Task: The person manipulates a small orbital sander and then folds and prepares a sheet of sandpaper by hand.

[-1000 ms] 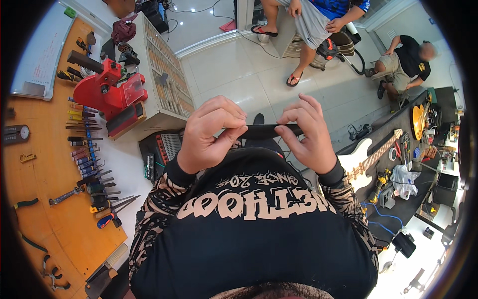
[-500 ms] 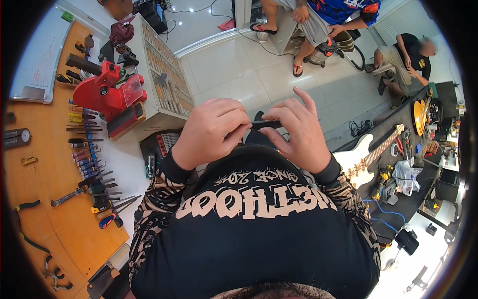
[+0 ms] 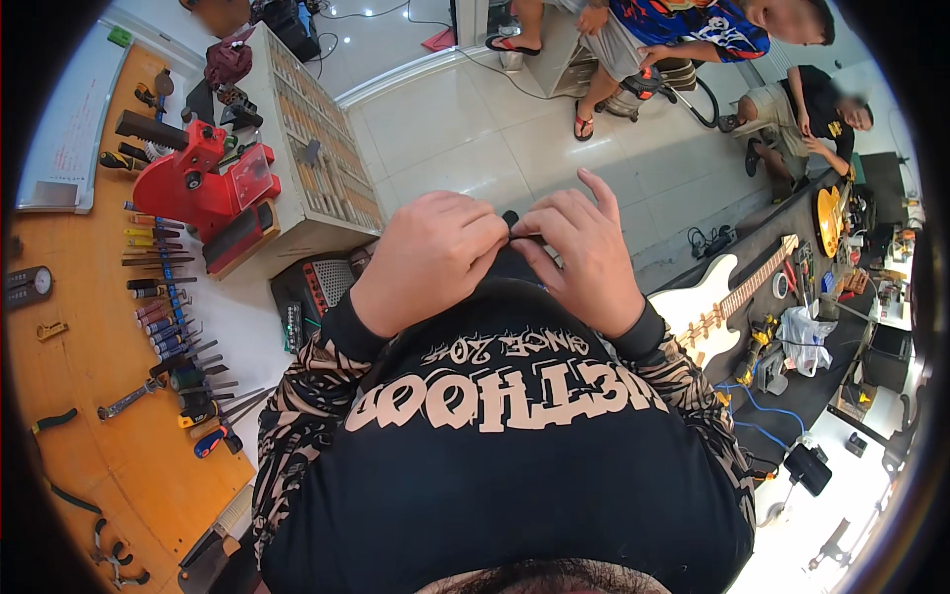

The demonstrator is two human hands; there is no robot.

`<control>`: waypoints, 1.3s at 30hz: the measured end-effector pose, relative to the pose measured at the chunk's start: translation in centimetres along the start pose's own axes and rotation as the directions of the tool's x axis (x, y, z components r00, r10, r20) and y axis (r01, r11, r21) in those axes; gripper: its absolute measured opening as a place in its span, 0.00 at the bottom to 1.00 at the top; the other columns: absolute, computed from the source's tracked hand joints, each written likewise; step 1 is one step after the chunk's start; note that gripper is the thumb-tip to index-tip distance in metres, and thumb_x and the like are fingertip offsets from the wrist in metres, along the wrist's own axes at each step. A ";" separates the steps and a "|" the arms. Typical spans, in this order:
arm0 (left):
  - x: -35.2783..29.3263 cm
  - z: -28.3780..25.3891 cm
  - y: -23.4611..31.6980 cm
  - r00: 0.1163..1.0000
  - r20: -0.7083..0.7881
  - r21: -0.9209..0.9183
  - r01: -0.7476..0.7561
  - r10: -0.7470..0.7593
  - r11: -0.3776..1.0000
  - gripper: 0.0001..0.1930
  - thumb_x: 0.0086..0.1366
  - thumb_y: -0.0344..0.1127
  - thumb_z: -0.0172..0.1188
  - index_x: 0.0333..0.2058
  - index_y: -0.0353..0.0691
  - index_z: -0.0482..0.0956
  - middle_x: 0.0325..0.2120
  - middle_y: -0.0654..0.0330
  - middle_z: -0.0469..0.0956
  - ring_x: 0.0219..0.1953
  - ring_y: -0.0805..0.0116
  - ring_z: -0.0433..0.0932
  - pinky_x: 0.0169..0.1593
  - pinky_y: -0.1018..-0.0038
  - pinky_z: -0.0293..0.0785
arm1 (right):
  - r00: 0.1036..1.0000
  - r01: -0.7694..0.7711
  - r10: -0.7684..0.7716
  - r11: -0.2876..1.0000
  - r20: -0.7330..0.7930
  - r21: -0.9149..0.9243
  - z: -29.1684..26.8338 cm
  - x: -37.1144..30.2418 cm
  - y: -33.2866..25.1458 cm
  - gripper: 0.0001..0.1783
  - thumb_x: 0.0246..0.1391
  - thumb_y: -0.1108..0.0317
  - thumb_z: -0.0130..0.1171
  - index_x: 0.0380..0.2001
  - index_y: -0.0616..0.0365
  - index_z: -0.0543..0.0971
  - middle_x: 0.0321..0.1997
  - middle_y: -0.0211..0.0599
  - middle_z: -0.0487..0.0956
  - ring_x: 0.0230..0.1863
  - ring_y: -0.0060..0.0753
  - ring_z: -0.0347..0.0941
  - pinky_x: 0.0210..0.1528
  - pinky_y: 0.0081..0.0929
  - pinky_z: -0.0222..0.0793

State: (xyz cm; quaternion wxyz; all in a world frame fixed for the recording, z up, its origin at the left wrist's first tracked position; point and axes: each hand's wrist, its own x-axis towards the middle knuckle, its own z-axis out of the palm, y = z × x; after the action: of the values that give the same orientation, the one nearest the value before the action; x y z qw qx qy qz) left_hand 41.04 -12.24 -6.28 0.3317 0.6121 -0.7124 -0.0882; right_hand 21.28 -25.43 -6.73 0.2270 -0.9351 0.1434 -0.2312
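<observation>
In front of my chest, my left hand [image 3: 430,262] and my right hand [image 3: 584,259] meet at their fingertips. Both are closed in a pinch around a small, thin dark strip [image 3: 515,237]. Its kind is unclear, since the fingers cover most of it. The right index finger sticks up and away, while the left fingers curl in with their backs toward me. Below the hands is my black shirt front.
At left, an orange workbench [image 3: 109,436] carries a red press-like tool [image 3: 213,178], screwdrivers and pliers. A drawer cabinet [image 3: 307,139] stands beyond. At right, a dark bench holds a cream guitar [image 3: 708,307] and a yellow guitar [image 3: 829,223]. Several people sit farther off.
My hands have come closer together, so less of the dark strip shows between them. The right hand moved slightly left. At the back, a seated person leans further into view.
</observation>
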 end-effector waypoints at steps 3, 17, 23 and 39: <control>-0.2 0.3 -0.7 0.996 -0.079 -0.019 -0.052 0.050 0.998 0.06 0.64 0.28 0.72 0.38 0.39 0.84 0.35 0.56 0.85 0.40 0.51 0.86 0.58 0.57 0.85 | 0.999 -0.051 0.051 0.999 0.006 -0.002 -0.4 -0.2 0.2 0.09 0.56 0.70 0.75 0.36 0.50 0.83 0.40 0.28 0.82 0.49 0.37 0.81 0.77 0.56 0.60; -0.6 2.1 -1.2 0.999 -0.035 -0.031 0.012 -0.013 0.999 0.04 0.65 0.27 0.68 0.38 0.39 0.82 0.32 0.55 0.83 0.39 0.51 0.85 0.68 0.51 0.81 | 0.998 -0.050 0.052 0.995 0.019 -0.082 0.2 -0.5 0.1 0.08 0.57 0.69 0.74 0.36 0.50 0.82 0.38 0.29 0.82 0.50 0.39 0.81 0.79 0.59 0.57; -1.2 2.1 -1.4 0.998 -0.003 -0.083 0.064 -0.064 0.994 0.03 0.66 0.26 0.67 0.37 0.39 0.82 0.32 0.55 0.84 0.39 0.50 0.85 0.69 0.51 0.81 | 0.985 -0.128 0.127 0.992 0.116 0.005 -0.2 -1.4 1.7 0.08 0.59 0.69 0.74 0.37 0.52 0.82 0.36 0.30 0.82 0.46 0.40 0.81 0.76 0.55 0.64; -0.6 1.7 -0.9 0.988 0.001 -0.125 0.152 -0.153 0.981 0.04 0.67 0.27 0.70 0.39 0.39 0.84 0.31 0.53 0.85 0.41 0.47 0.88 0.59 0.56 0.85 | 0.983 -0.181 0.176 0.966 0.047 0.182 -1.6 -2.5 3.4 0.09 0.57 0.73 0.75 0.38 0.54 0.83 0.38 0.32 0.83 0.46 0.42 0.80 0.75 0.52 0.64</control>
State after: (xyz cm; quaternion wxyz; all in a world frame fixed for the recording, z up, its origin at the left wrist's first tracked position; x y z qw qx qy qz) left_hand 40.84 -12.39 -8.26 0.3645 0.6432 -0.6553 -0.1551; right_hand 17.78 -27.91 -8.06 0.3355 -0.8965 0.2012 -0.2078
